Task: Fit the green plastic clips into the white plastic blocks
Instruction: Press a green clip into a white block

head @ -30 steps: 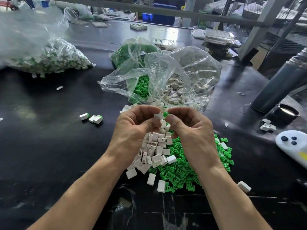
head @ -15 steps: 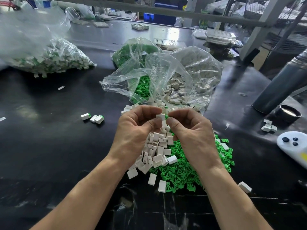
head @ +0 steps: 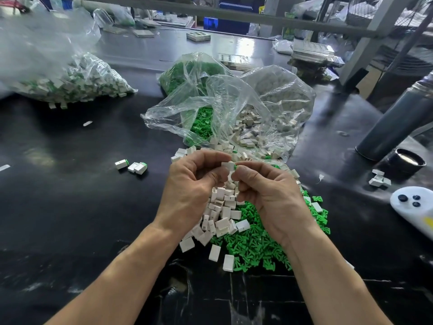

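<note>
Above the heap at mid-table, seen from the head camera, the left hand (head: 194,188) and right hand (head: 269,193) meet fingertip to fingertip over a black table (head: 70,207); the left hand's curled fingers and thumb pinch a white block (head: 226,165), and the right hand's thumb and forefinger pinch a green clip (head: 235,165) right at the block's right end, the two parts touching, though how far the clip sits inside cannot be told. Directly below the hands lies a pile of loose blocks (head: 222,207), and touching it on the right spreads a pile of loose clips (head: 255,245), partly hidden under the right wrist. Just behind the hands an open clear bag (head: 276,109) spills more blocks, and beside it, to the left, a second bag (head: 187,73) holds clips. Well to the left of the hands three finished pieces (head: 132,165) lie on the table, each white with a green end showing. Far left a big bag (head: 70,80) holds many white and green parts. At the right edge sit a grey cylinder (head: 398,123), a black cap (head: 406,161) and a white controller (head: 414,205)
</note>
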The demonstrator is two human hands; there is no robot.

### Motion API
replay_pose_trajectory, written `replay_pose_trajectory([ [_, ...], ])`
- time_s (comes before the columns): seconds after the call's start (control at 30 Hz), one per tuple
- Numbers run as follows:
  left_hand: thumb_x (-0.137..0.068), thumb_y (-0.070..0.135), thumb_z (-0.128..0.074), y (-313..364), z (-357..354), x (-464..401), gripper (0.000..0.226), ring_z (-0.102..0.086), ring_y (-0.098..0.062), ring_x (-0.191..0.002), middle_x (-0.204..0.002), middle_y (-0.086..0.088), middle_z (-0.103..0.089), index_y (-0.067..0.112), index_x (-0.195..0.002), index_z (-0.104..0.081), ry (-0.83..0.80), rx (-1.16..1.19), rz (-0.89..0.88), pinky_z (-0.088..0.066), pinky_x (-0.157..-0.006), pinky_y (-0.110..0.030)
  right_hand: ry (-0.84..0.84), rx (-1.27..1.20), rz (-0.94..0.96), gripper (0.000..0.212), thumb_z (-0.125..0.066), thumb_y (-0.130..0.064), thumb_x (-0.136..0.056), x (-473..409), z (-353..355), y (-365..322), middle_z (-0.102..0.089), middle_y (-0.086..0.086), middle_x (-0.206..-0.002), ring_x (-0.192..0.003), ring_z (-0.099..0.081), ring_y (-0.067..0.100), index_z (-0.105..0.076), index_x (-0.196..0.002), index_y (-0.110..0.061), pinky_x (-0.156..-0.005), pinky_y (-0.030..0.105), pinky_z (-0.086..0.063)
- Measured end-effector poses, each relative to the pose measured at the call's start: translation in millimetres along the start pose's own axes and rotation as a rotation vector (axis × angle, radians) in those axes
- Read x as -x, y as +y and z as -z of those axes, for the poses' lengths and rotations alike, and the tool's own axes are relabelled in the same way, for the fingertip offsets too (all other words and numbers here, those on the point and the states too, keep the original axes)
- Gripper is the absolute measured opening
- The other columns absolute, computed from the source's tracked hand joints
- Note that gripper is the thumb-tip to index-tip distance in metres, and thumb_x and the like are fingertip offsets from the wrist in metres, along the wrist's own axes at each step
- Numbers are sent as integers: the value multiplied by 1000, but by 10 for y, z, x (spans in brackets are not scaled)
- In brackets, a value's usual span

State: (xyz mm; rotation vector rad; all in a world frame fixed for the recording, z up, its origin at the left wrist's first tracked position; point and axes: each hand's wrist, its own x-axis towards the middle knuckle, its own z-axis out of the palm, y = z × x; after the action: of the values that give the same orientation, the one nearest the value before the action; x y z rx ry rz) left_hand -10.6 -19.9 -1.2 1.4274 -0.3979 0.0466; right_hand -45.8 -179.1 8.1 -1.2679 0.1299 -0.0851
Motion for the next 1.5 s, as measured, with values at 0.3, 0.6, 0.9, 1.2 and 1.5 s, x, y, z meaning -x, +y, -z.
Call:
replay_pose_trajectory([
  [0.3, -86, -2, -77, -37, -8, 6, 29, -74, -15, -93, -95, 3, -77, 14, -111, -76, -4, -139, -67, -59, -84, -27, -3, -136, -58, 5, -79, -13, -77, 4, -10, -26, -72, 13, -77, -59, -62, 14, -82, -79, -9, -51, 24, -55],
  [0.6, -87, -2, -76, -33, -22, -1, 27, -73, -17, -91, -94, 3, -76, 17, -106, -77, 33, -149, -116, -62, -86, -36, -34, -108, -77, 14, -81, -21, -77, 8, -8, -15, -71, 14, -79, -61, -60, 16, -80, -80, -8, -51, 25, -55],
  [0.9, -84, -11, -74, 19, 26, 8, 34, -73, -9, -89, -93, 13, -77, 18, -103, -77, -13, -184, -129, -59, -82, -26, -113, 158, 47, 16, -81, -31, -86, -39, 102, 20, -73, 8, -81, -68, -64, 15, -80, -92, -17, -60, 27, -55],
  [1.2, -84, -15, -71, 30, 90, -27, 30, -74, -19, -84, -92, -8, -77, 8, -102, -78, -98, -224, -102, -61, -78, -31, -137, 273, 35, 14, -81, -29, -83, -33, 183, -35, -73, 8, -77, -63, -62, 16, -80, -85, -16, -57, 25, -53],
  [1.5, -84, -16, -70, 44, 125, -45, 28, -73, -20, -86, -94, -9, -77, 1, -105, -77, -171, -266, -116, -59, -78, -30, -167, 277, 25, 19, -83, -31, -83, -37, 192, -12, -72, 8, -76, -62, -61, 15, -80, -87, -13, -56, 25, -52],
])
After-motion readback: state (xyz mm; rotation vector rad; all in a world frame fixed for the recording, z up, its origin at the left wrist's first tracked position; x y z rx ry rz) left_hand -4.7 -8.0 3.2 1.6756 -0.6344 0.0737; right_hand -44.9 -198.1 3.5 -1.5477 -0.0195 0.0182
